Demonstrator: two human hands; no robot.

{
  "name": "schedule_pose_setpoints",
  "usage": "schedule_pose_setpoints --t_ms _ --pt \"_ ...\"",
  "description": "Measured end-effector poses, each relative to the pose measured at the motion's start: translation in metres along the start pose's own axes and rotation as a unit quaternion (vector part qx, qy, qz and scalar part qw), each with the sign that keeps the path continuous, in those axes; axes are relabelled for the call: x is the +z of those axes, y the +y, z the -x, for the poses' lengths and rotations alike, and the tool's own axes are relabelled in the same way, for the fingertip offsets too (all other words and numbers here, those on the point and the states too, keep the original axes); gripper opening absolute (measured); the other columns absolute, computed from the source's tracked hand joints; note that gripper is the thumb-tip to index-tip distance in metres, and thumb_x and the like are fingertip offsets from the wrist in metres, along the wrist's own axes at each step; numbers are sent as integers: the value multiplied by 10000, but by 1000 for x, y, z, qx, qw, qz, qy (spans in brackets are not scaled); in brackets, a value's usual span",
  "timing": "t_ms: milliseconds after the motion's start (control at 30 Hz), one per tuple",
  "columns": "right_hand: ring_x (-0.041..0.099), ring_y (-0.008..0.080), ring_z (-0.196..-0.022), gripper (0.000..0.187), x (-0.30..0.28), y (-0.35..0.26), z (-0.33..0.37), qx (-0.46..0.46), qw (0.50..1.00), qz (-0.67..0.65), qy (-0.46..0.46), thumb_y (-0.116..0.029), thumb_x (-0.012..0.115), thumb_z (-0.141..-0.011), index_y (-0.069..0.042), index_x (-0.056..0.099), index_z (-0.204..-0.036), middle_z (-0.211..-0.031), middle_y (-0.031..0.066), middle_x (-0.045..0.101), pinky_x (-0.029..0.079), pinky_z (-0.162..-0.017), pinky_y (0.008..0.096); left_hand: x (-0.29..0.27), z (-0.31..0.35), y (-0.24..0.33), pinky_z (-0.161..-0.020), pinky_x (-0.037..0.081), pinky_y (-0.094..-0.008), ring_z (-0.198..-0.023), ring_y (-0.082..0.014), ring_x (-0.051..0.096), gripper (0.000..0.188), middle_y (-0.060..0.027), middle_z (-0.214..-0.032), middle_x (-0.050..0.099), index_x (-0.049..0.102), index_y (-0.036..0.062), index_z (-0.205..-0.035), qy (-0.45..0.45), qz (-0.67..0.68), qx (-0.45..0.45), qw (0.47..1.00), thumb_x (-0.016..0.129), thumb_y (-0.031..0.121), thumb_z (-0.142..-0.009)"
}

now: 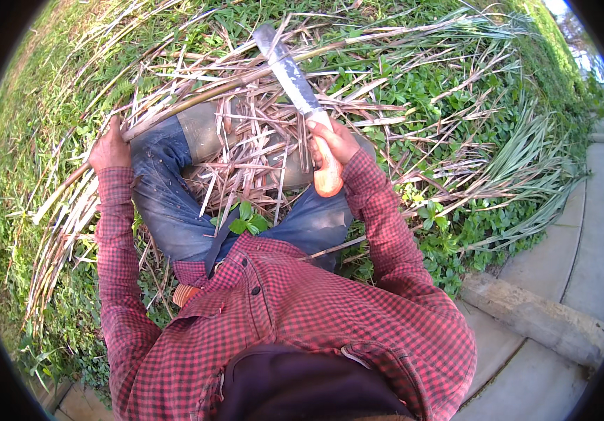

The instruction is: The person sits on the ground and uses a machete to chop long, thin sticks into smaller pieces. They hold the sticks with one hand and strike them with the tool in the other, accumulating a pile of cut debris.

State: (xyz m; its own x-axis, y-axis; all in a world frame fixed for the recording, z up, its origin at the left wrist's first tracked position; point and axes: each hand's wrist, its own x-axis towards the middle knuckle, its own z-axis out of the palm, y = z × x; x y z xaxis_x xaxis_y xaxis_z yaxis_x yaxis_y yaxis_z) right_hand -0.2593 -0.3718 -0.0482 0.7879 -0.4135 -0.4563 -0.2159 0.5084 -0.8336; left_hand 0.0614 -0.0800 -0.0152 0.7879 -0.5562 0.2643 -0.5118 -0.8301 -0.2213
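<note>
My left hand (pixel 110 147) is closed around a long brown cane stalk (pixel 197 99) beside my left knee. The stalk slants from the lower left up to the far right, where green leaves trail from its end. In my right hand (pixel 338 143) is a machete (pixel 295 85), gripped by its orange and pale handle. Its worn grey blade points away and to the left, and meets the line of the stalk near the tip. Whether blade and stalk touch, I cannot tell. Dry strips of peeled leaf (pixel 249 158) lie heaped between my legs and over my boots.
Long dry stalks (pixel 53 270) lie in the grass on the left. More leafy tops (pixel 519 168) spread on the right. A concrete post (pixel 537 316) rests on pale paving slabs (pixel 526 382) at the lower right. A small leafy plant (pixel 248 219) stands before my lap.
</note>
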Motion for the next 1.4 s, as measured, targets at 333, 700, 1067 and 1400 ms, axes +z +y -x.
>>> schedule_pose_setpoints --t_ms 333,700,1067,1400 --pt "481 144 -411 268 2 -9 -20 -55 972 -94 209 -251 602 -826 -68 486 -985 -582 57 495 422 -366 286 -5 9 32 -622 477 -415 -761 -301 628 273 -107 -803 644 539 163 -984 -118 81 -20 990 604 153 -719" --pt "481 127 -394 244 5 -3 -3 -117 989 -77 48 -213 594 -845 -40 489 -980 -575 43 498 398 -342 256 -10 -7 -8 -591 467 -320 -628 -210 597 300 -119 -720 632 649 38 -896 -113 304 115 939 710 276 -724" --pt "493 112 -418 248 23 5 -7 -130 991 -3 -37 -217 609 -837 -59 495 -992 -574 13 491 413 -373 250 -15 3 -20 -571 373 -221 -622 -61 433 377 38 -683 528 613 -17 -885 -352 507 91 782 598 356 -838" --pt "495 126 -414 265 9 -29 -23 -98 971 -133 176 -291 603 -823 -81 492 -941 -566 28 497 430 -361 261 -13 18 -23 -345 177 -208 -365 -36 256 344 83 -475 339 477 109 -668 -525 565 -38 636 571 380 -857"
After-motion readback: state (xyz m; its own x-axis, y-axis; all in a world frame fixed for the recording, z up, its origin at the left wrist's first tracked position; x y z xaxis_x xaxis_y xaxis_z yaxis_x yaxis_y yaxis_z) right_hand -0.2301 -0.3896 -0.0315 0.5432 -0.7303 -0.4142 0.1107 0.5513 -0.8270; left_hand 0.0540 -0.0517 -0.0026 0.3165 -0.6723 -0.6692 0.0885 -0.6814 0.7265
